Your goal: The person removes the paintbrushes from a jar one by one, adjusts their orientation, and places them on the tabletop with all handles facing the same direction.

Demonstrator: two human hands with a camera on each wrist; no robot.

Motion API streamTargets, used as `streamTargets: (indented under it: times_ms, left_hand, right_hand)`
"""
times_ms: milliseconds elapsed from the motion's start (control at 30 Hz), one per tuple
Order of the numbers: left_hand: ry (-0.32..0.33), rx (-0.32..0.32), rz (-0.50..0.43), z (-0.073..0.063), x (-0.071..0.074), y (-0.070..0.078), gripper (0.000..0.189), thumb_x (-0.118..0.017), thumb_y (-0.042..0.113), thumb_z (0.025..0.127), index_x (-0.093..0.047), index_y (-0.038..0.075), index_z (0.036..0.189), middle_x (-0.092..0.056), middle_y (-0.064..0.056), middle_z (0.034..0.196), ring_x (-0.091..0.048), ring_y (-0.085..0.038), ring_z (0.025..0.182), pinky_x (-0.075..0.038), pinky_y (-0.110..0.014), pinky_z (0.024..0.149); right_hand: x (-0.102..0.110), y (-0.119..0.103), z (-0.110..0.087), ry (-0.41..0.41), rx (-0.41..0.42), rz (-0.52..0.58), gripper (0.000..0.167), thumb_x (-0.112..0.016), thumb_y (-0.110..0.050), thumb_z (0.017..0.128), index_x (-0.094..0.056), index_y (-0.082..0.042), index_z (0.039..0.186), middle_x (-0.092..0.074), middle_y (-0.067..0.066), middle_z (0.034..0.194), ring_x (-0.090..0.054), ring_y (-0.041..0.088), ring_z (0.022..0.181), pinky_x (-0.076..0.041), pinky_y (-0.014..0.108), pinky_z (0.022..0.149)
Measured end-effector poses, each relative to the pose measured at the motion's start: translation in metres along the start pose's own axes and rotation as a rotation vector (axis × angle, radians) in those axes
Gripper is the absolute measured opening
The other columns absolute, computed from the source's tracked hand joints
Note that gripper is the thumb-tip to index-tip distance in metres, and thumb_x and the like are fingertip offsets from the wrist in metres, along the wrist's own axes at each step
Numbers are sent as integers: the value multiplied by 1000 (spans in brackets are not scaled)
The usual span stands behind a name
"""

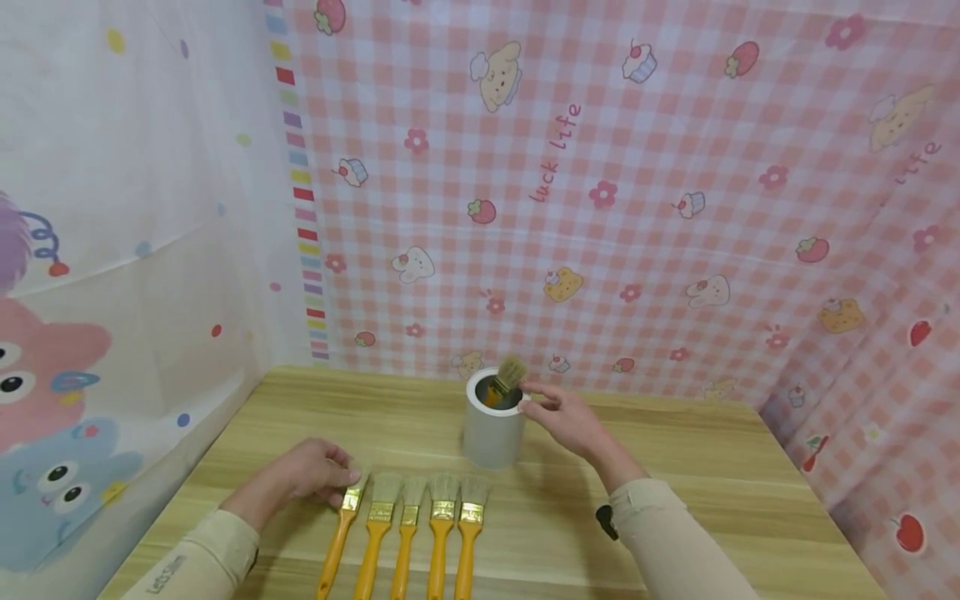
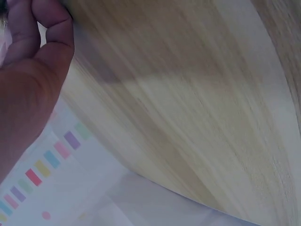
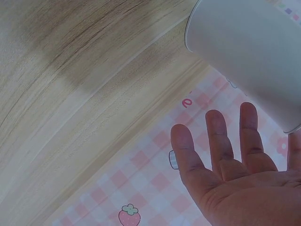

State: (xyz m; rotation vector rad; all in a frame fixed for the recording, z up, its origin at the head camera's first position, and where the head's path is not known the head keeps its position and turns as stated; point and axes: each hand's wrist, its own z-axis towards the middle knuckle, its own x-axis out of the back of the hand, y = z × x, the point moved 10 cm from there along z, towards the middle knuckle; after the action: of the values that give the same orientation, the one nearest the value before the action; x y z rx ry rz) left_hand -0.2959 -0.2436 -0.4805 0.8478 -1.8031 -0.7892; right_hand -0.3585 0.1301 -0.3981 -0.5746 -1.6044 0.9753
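Observation:
Several paintbrushes with orange handles lie side by side on the wooden table, bristles pointing away from me. My left hand (image 1: 318,471) pinches the leftmost paintbrush (image 1: 347,508) near its bristles and metal band. In the left wrist view the fingers (image 2: 51,23) are bent, and the brush is almost wholly hidden. Behind the row stands a white can (image 1: 495,433), with one paintbrush (image 1: 512,373) in it, bristles up and leaning right. My right hand (image 1: 562,421) is at the can's right rim, fingertips close to that brush. Its fingers (image 3: 218,136) are spread and extended beside the can in the right wrist view.
The other paintbrushes (image 1: 442,517) lie right of the held one, in front of the can. A pink checked cloth (image 1: 600,250) hangs behind the wooden table (image 1: 675,467), and a white printed cloth (image 1: 187,292) hangs on the left.

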Motion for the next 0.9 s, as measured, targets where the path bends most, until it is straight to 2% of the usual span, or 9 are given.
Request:
streamTargets:
  times_ms: [133, 267, 467, 700, 900]
  left_hand:
    - [-1, 13, 29, -1, -3, 0, 40, -77, 16, 100, -62, -11, 126, -76, -13, 101, -72, -17, 70, -56, -32, 68]
    - [25, 24, 65, -2, -4, -2, 36, -80, 18, 98, -65, -6, 121, -72, -9, 90, -67, -16, 66, -48, -28, 63]
    - [70, 39, 75, -1, -1, -7, 35, -82, 16, 95, -66, -5, 118, -69, -8, 90, -64, -18, 69, -52, -29, 64]
    - [84, 12, 134, -3, -2, 0, 36, -83, 15, 94, -66, -7, 116, -71, -11, 96, -66, -22, 77, -57, -32, 69]
    - [99, 20, 139, -2, -3, 0, 33, -85, 14, 92, -66, -6, 111, -70, -12, 95, -66, -22, 79, -58, -33, 69]
  right_hand:
    - [0, 0, 0, -4, 0, 2, 49, -61, -41, 109, -59, -23, 154, -52, 18, 162, -55, 43, 145, -48, 66, 114]
    - [0, -1, -1, -3, 4, 3, 49, -62, -41, 109, -59, -23, 154, -53, 17, 162, -56, 43, 145, -48, 66, 114]
    - [-1, -2, 0, 7, 9, -4, 48, -62, -40, 109, -60, -22, 153, -53, 17, 162, -57, 43, 144, -49, 66, 113]
    - [0, -2, 0, 15, 8, -11, 48, -63, -40, 108, -60, -22, 153, -54, 18, 161, -57, 44, 143, -50, 66, 112]
    - [0, -2, -1, 8, 4, -5, 49, -63, -41, 108, -60, -22, 153, -53, 18, 162, -56, 44, 145, -49, 67, 113]
